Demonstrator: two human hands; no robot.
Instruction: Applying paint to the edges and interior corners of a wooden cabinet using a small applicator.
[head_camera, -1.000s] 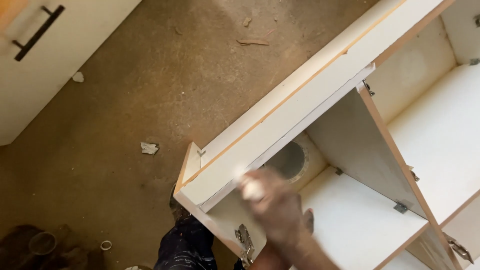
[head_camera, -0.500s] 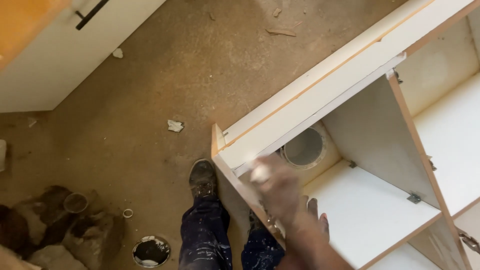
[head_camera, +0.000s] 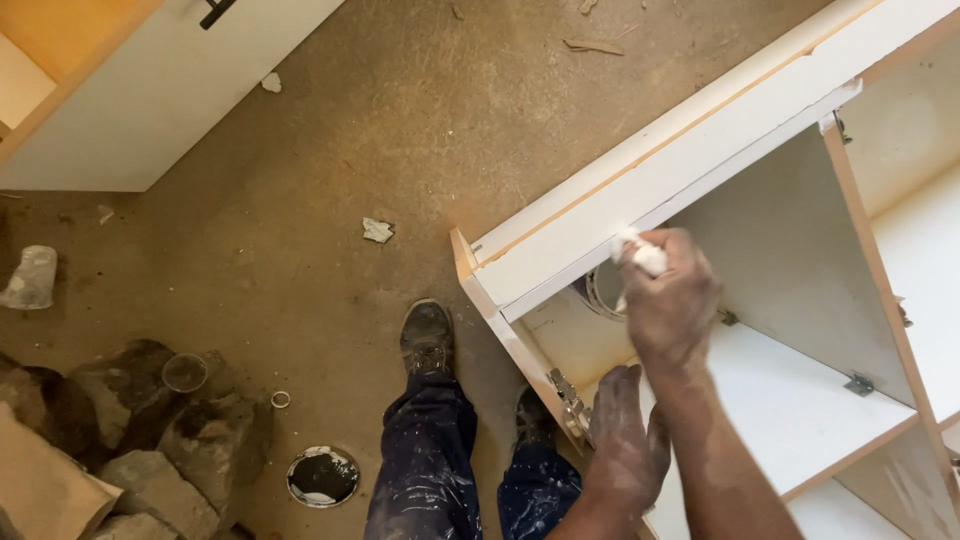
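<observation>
A small white wad, perhaps cloth or filler, is sitting against the underside of the white cabinet's front rail, just right of frame centre. The right hand is closing tightly around it, fingers curled, pressing it to the rail. At six o'clock from that, the left hand is lying flat and open, holding nothing, bracing on the cabinet's side panel near a metal hinge. At nine o'clock, a black shoe is standing on the dusty floor. A paint lid is lying at seven o'clock beside rubble.
</observation>
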